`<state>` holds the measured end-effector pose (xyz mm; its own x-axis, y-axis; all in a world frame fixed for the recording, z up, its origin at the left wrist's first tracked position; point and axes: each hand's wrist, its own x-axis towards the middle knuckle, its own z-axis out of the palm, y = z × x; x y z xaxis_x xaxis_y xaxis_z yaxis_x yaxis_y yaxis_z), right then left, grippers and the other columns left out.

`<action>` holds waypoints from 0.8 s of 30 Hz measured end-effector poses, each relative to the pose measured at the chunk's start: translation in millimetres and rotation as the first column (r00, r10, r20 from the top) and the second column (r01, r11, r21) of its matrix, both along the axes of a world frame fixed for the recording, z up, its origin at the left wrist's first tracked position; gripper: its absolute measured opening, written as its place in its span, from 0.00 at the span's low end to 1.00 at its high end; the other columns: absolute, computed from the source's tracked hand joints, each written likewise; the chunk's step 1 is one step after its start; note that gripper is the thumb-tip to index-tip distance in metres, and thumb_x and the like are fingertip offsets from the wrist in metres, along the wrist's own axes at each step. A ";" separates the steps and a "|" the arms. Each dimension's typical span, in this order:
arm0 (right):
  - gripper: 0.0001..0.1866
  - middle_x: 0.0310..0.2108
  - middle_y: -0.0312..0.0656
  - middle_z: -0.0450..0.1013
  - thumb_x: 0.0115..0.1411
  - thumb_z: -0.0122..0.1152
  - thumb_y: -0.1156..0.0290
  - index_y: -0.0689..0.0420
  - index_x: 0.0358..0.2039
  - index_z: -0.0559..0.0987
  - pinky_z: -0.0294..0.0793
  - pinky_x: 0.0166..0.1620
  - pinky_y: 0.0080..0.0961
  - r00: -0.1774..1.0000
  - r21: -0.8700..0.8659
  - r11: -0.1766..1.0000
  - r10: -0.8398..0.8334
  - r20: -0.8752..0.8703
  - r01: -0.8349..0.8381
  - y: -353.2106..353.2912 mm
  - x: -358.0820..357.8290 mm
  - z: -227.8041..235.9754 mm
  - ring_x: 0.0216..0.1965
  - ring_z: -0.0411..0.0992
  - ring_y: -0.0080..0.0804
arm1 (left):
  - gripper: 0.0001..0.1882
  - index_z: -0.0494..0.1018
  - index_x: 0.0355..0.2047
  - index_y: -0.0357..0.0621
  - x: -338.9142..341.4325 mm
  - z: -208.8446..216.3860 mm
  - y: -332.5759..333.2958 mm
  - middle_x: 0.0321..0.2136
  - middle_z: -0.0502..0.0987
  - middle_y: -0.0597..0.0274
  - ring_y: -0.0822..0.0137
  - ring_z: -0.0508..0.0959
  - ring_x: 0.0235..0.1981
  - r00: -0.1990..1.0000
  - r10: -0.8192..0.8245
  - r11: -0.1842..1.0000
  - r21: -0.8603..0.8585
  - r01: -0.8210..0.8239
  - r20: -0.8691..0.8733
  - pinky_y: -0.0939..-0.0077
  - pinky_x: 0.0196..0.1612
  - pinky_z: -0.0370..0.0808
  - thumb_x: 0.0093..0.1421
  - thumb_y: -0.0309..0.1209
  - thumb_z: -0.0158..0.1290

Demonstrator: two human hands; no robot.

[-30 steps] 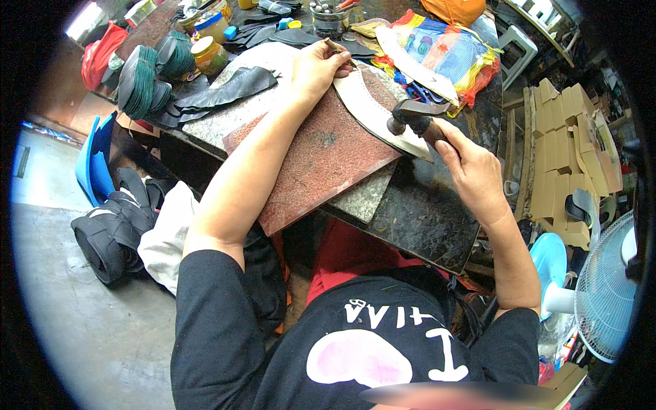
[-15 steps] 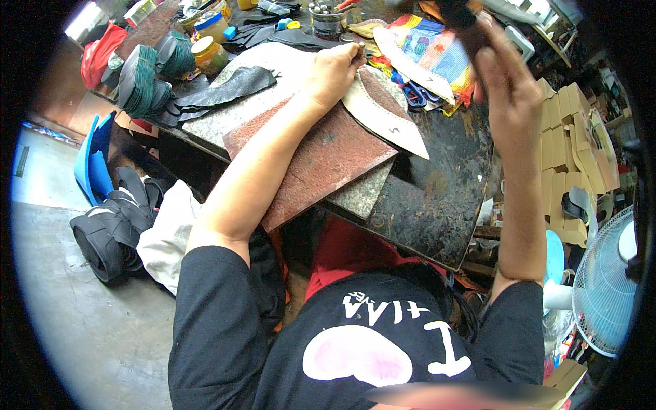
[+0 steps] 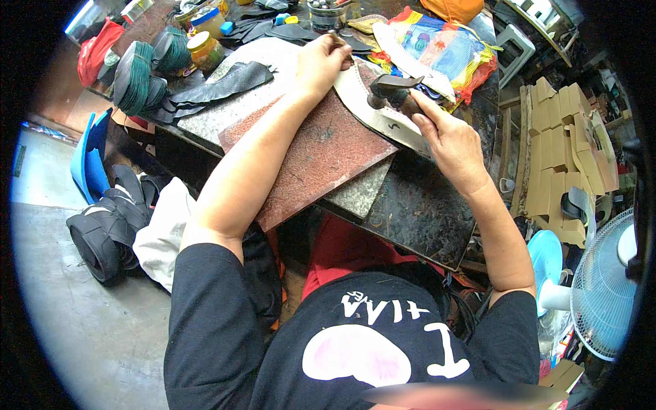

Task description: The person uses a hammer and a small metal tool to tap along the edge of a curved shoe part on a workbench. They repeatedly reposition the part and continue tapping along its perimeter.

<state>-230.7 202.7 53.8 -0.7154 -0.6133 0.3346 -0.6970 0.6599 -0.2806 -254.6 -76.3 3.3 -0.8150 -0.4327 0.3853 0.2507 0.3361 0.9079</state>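
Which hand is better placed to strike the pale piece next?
Right. The right hand grips the hammer, its head right over the pale piece. The left hand lies flat on that piece, pinning it to the slab.

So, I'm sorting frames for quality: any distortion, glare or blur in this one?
Head view: fisheye bends the table edge toward the black rim; window glare at top left; hammer in the right hand stays fairly sharp; a blurred strip crosses the bottom edge.
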 end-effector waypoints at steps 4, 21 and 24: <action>0.20 0.37 0.48 0.79 0.67 0.50 0.52 0.35 0.58 0.74 0.78 0.35 0.43 1.000 -0.019 1.000 0.018 -0.019 -0.018 -4.5 2.4 1.1 0.34 0.78 0.50 | 0.08 0.74 0.38 0.32 2.4 0.5 -9.5 0.30 0.80 0.54 0.68 0.82 0.26 0.994 -0.102 0.879 0.464 0.108 -0.040 0.78 0.32 0.82 0.65 0.27 0.53; 0.18 0.36 0.50 0.79 0.65 0.56 0.51 0.40 0.52 0.79 0.77 0.34 0.38 0.996 -0.113 0.993 0.023 0.085 -0.014 -11.2 -13.0 40.3 0.33 0.79 0.49 | 0.10 0.77 0.39 0.39 13.0 11.5 1.7 0.31 0.83 0.56 0.70 0.82 0.31 0.998 0.052 0.847 -0.529 -0.054 -0.020 0.72 0.39 0.78 0.61 0.31 0.58; 0.17 0.31 0.41 0.76 0.67 0.55 0.58 0.46 0.54 0.78 0.71 0.30 0.22 0.979 -0.532 0.828 0.201 -0.016 -0.179 -14.7 -23.8 74.7 0.27 0.72 0.31 | 0.09 0.76 0.37 0.38 14.6 14.4 8.6 0.31 0.81 0.51 0.57 0.83 0.33 0.991 -0.004 0.775 -0.626 -0.084 -0.137 0.69 0.38 0.77 0.59 0.30 0.58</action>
<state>-254.5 188.1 128.5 -0.6226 -0.4764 0.6208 -0.7741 0.2587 -0.5778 -240.1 -67.6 17.7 -0.7291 -0.0890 0.6786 0.3188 0.8332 0.4518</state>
